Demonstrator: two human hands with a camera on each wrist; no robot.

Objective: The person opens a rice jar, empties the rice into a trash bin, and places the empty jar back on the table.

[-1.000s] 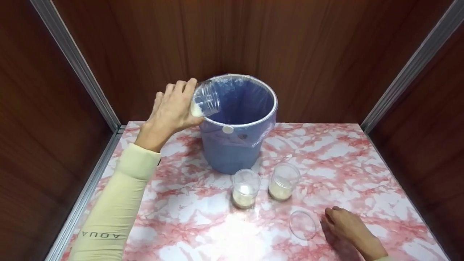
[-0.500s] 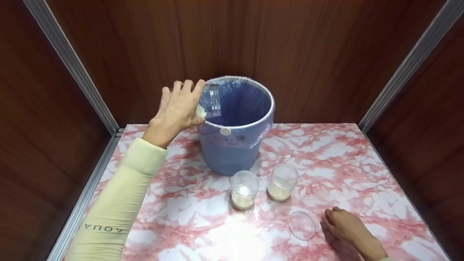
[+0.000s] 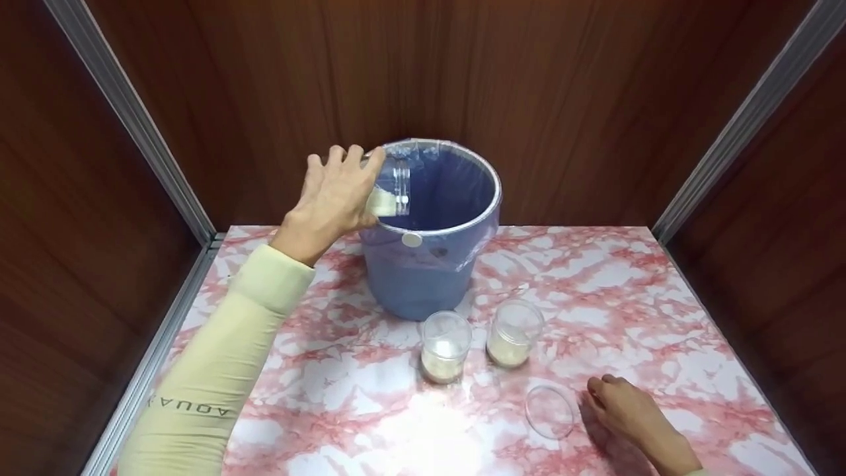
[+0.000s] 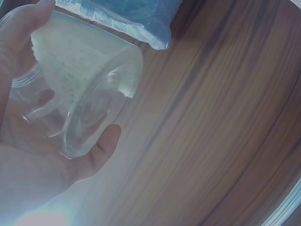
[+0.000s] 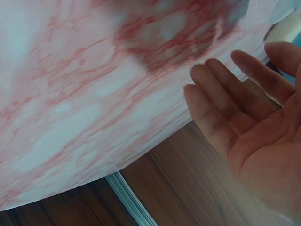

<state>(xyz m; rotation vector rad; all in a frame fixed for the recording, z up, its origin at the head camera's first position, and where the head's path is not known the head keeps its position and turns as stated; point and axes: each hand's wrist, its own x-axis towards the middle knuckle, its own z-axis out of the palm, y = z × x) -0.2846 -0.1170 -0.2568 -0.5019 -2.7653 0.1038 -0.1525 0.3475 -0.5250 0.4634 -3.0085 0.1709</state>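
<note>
My left hand [image 3: 340, 192] grips a clear plastic jar [image 3: 400, 173] tipped on its side over the left rim of a blue bin [image 3: 423, 284]. Pale, rice-like grains [image 4: 70, 52] lie along the jar's lower side, as the left wrist view shows. The jar's mouth points into the bin, whose inside bottom is hidden. My right hand [image 3: 628, 413] holds nothing, its fingers loosely curved near the table's right front. Just left of it lies a clear round lid [image 3: 550, 412].
Two more clear jars, one left [image 3: 446, 347] and one right [image 3: 514, 334], stand in front of the bin with pale contents at the bottom. A plastic liner [image 3: 456, 248] folds over the bin's rim. Brown wood-grain panels [image 3: 581, 112] enclose the marbled table [image 3: 330, 410] at the back and sides.
My left hand has moved right with the jar, further over the bin, and the jar has tipped from a slant to about level. The grains have shifted toward its mouth. The right hand barely moved.
</note>
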